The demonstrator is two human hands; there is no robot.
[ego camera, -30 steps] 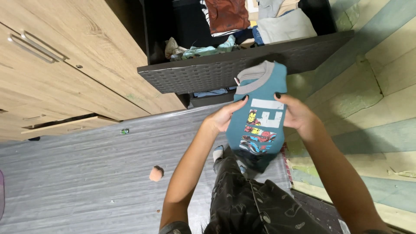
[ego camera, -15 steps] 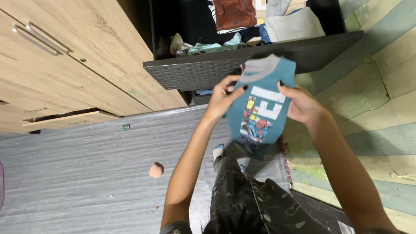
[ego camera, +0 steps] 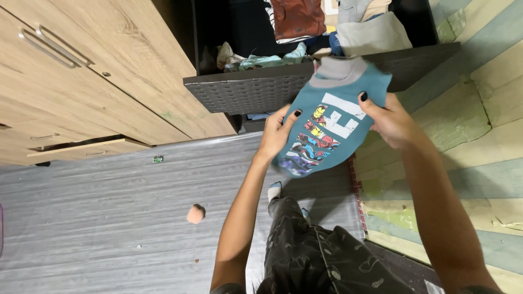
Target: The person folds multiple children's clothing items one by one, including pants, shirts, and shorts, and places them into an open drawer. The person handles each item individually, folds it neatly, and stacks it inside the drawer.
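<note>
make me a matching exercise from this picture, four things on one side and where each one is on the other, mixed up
Things:
1. teal folded shirt
2. small orange lump
3. rust-red garment
4. metal bar handle

Places:
A. on the light wooden cabinet front, upper left
B. held between the left hand and the right hand
C. lying on the grey wood-grain floor
D. inside the open dark drawer, near the top of the view

Pairs: 1-B, 2-C, 3-D, 4-A
</note>
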